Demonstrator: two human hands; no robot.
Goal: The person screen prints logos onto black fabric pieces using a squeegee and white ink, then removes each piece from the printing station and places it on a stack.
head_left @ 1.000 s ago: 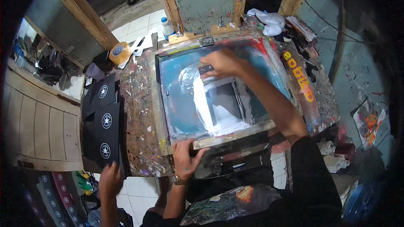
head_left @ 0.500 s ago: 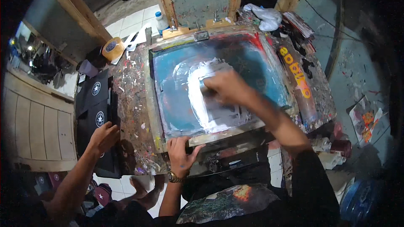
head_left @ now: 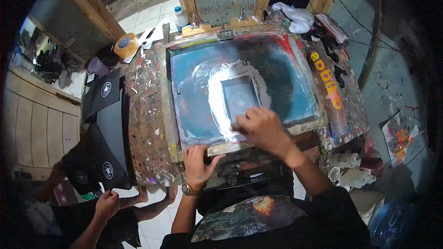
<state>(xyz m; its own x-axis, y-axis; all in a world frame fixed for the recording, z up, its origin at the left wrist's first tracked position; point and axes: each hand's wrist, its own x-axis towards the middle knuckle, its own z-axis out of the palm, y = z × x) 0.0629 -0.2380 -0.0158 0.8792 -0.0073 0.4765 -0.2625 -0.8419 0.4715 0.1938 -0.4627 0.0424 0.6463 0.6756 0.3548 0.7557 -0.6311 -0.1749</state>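
A printing screen (head_left: pixel 189 106) lies on the bench, its teal mesh smeared with white ink (head_left: pixel 215 106) round a clearer rectangle that shows a star emblem (head_left: pixel 241 103). My right hand (head_left: pixel 262 127) is closed on a squeegee (head_left: pixel 236 127), mostly hidden under the fingers, at the rectangle's near end. At the frame's near left side, my left hand (head_left: pixel 198 165) grips the wooden rail, fingers over it and thumb along its near side. A watch (head_left: pixel 190 191) is on that wrist.
Beside me on the left, a co-worker's hand (head_left: pixel 107 204) is by dark printed sheets (head_left: pixel 102 93). A tape roll (head_left: pixel 125 47), a white bottle (head_left: pixel 180 17) and a white cloth (head_left: pixel 295 18) sit along the back. Ink containers (head_left: pixel 345 160) stand low at the right.
My right hand has drawn the squeegee toward me, baring the star emblem. My left hand stays on the rail. The co-worker's hand has moved nearer, and a dark printed sheet is lifted.
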